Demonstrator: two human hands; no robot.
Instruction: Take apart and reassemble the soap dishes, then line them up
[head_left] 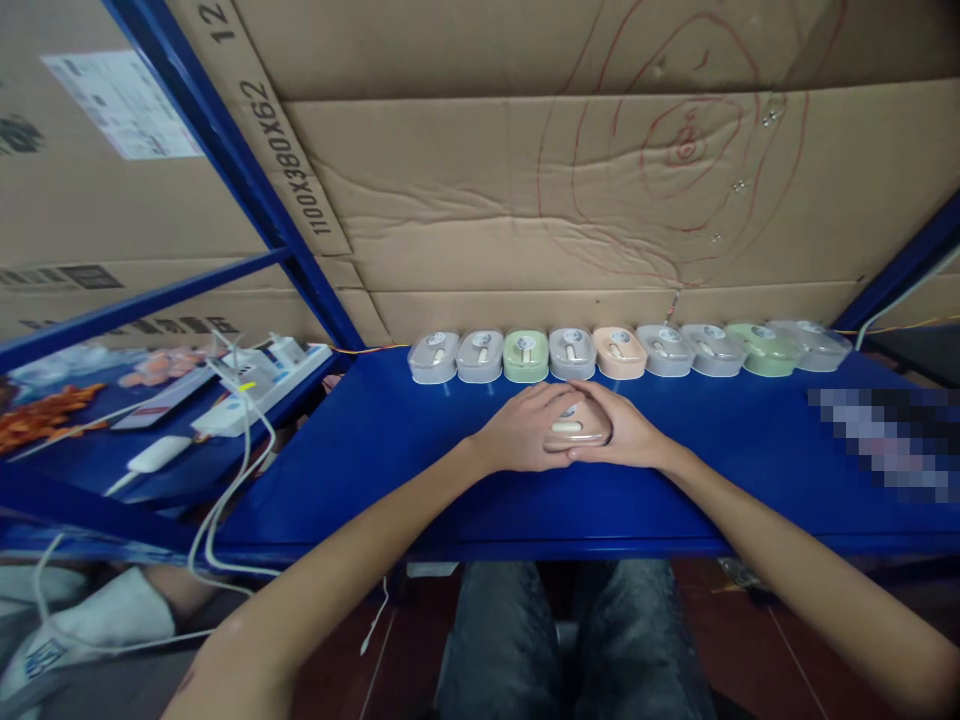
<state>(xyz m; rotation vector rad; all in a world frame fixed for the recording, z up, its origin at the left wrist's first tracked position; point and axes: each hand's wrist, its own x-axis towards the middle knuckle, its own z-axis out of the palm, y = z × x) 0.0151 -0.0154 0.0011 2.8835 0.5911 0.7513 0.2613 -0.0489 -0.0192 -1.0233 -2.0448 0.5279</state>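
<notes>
Between my two hands is a small pinkish-brown box with a clear lid (589, 432), a round sticker and a pale latch on top. My left hand (525, 428) wraps its left side, with the fingers over the far edge. Around the right side curls my right hand (630, 430), its thumb at the near edge. The box is just above or on the blue table (420, 480); I cannot tell which. Behind it stands a row of several similar boxes, among them a green box (526, 356), a peach box (619, 353) and a grey box (572, 354).
Cardboard (465, 200) rises behind the row. On the left shelf lie a power strip (240, 405), a white adapter (159, 454) and orange pieces (52, 415). White cables (214, 530) hang over the left edge. A blurred patch (885, 440) covers the right side.
</notes>
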